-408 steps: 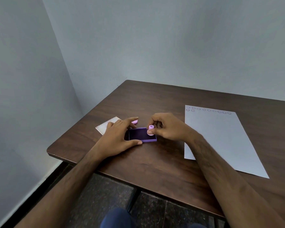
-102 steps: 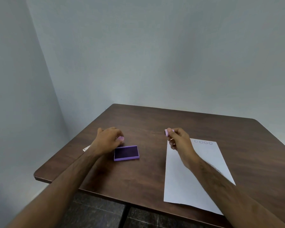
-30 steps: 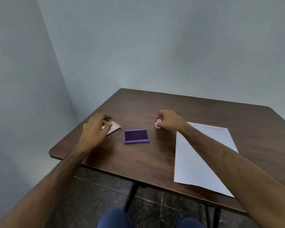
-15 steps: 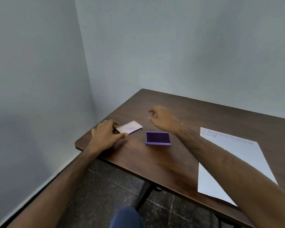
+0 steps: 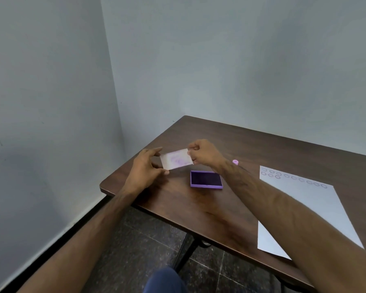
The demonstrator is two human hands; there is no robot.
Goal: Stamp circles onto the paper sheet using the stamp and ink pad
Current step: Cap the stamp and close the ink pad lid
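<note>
My left hand (image 5: 145,169) and my right hand (image 5: 203,152) both pinch a small white lid (image 5: 176,159) stained purple, held just above the table's left end. The open purple ink pad (image 5: 206,179) lies on the table below and to the right of the lid. The small pink stamp (image 5: 235,162) stands alone on the table behind my right forearm. The white paper sheet (image 5: 304,206) lies to the right, with a row of stamped circles along its far edge and a few more beneath at the left.
The dark wooden table (image 5: 209,210) stands in a corner between two grey walls. Its left edge is close to my left hand. Dark tiled floor and a table leg (image 5: 184,253) show below; my knee is at the bottom edge.
My right hand set the stamp down on the table and moved left. Both hands have lifted the white lid off the table, and my view has swung left.
</note>
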